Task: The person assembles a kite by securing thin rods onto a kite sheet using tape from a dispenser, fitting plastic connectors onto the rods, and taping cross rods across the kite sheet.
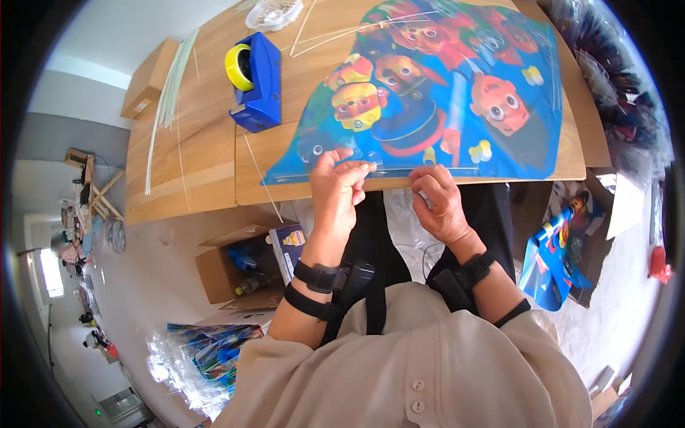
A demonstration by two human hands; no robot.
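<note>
A blue printed kite sheet (421, 135) with cartoon characters lies on the wooden table, its straight edge towards me. Along that edge runs a thin rod (460, 170). My left hand (337, 187) is closed in a pinch over the edge, left of the middle. By its fingertips shows a small clear piece that looks like tape (366, 155). My right hand (439, 203) is curled, with thumb and fingers together at the sheet's edge and rod. Its fingertips are partly hidden.
A blue tape dispenser (265, 89) with a yellow roll stands left of the sheet. Thin sticks (170, 100) lie on the wooden table (207, 157). Open cardboard boxes (217, 274) stand below the table. A box at right holds printed sheets (553, 260). Bagged goods (617, 78) lie far right.
</note>
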